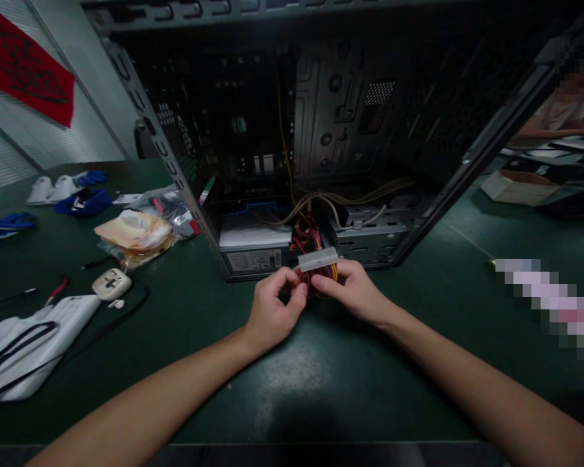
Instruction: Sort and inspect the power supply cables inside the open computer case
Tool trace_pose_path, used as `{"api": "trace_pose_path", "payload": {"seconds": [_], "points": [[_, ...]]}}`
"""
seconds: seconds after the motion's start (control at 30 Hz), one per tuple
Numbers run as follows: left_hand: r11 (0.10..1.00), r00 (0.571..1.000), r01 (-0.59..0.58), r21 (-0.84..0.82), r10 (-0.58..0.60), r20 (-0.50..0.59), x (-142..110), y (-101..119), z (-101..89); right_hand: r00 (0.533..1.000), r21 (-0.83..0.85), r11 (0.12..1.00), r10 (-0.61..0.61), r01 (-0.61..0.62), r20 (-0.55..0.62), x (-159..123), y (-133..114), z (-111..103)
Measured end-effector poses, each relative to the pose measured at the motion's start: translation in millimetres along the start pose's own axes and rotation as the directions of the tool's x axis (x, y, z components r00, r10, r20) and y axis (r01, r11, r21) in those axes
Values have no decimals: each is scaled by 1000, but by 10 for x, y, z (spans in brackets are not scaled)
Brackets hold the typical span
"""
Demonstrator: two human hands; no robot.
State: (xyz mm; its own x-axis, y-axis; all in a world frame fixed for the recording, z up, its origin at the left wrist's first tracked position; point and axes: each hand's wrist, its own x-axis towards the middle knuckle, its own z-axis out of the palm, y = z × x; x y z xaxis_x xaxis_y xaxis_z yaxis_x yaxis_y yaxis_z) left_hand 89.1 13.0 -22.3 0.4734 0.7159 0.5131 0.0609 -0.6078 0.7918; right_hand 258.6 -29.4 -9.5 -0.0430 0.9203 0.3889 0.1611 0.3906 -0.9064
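An open computer case (316, 110) stands on its side of the table facing me, with a power supply (253, 259) at its lower left. From beside the power supply comes a bundle of red, yellow and black cables (331, 272), ending in a wide white power connector (318, 259). My left hand (278, 305) pinches the bundle just below the connector, thumb and forefinger curled. My right hand (353, 288) closes round the same cables from the right, its thumb across them. Inside the case, a fan (238, 124) and beige cables (316, 196) show dimly.
On the left of the green table (282, 395) lie a tissue pack (135, 233), a cream earbud case (111, 283), a white tablet-like thing (63, 331) with black cords, and blue gloves (82, 201). A white box (518, 187) stands at right, near another person (559, 117).
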Motion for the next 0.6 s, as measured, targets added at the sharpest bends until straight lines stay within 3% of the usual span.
{"api": "trace_pose_path", "payload": {"seconds": [0.27,0.43,0.6], "points": [[996,997,78,-41,-79,-20,-25,-83,36,995,63,995,87,-83,-58,2,97,33],[996,996,88,-8,-89,-29,16,-84,30,991,26,998,62,-59,-116,-2,125,54],[995,994,104,-6,-104,20,36,-76,0,995,-26,999,32,-34,-91,-12,125,57]]}}
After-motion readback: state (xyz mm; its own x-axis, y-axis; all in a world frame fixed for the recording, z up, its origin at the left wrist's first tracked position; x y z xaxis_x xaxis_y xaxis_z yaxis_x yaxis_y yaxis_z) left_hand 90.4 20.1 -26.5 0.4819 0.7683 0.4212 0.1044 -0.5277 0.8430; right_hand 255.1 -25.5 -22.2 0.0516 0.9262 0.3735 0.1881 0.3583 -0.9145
